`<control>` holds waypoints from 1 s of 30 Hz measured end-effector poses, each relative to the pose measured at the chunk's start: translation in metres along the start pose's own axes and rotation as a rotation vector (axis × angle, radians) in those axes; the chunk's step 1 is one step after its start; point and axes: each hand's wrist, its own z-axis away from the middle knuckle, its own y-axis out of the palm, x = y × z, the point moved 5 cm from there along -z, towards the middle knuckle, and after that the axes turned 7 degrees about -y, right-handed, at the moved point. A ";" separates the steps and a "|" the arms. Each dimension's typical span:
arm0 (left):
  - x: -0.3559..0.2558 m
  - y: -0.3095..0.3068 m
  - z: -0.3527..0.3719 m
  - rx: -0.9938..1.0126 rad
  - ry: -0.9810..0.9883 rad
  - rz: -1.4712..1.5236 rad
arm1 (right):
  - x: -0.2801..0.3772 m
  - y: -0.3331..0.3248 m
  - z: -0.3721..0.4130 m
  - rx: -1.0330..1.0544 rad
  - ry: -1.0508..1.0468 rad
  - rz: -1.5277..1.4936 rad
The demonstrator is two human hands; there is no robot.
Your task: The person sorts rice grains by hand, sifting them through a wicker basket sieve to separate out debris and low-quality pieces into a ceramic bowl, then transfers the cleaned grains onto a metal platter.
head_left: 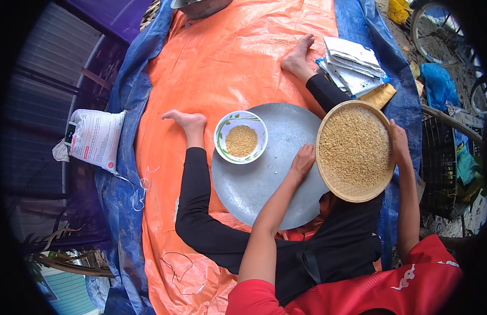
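Note:
A round woven winnowing basket (323, 176) full of golden, unhusked-looking grain (354, 144) is held up over my lap, its right rim gripped by my right hand (399, 140). Close beside the left rim is my left hand (305, 159), fingers curled together over the metal tray; whether something small is between them is hidden. The wide, round grey tray (243, 189) lies between my legs with a few pale specks on it. On its far left part stands a white bowl with green leaf patterns (220, 135), partly filled with similar grain (241, 140).
An orange tarp (238, 63) covers the ground, with blue tarp (122, 220) along both sides. Folded white sacks (353, 65) lie at upper right. A printed white sack (99, 137) stands at left. A dark basin (201, 7) sits at the far edge; a bicycle wheel (415, 32) is beyond.

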 end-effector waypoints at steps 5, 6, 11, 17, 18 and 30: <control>0.010 0.002 0.006 0.049 0.030 0.029 | 0.002 0.002 0.001 0.001 0.002 -0.018; 0.013 0.002 0.008 0.066 0.019 0.063 | 0.003 0.003 0.001 0.001 0.002 -0.021; 0.020 0.007 0.010 0.097 -0.008 0.140 | -0.011 -0.007 -0.004 0.003 -0.001 -0.004; 0.017 0.020 0.011 0.125 0.005 0.000 | 0.003 0.001 0.001 0.000 -0.017 0.017; 0.015 0.018 0.010 0.132 -0.001 -0.005 | 0.005 0.002 0.002 -0.007 -0.020 0.013; -0.012 -0.082 -0.003 0.098 0.091 0.162 | -0.013 -0.008 -0.004 -0.031 0.002 0.024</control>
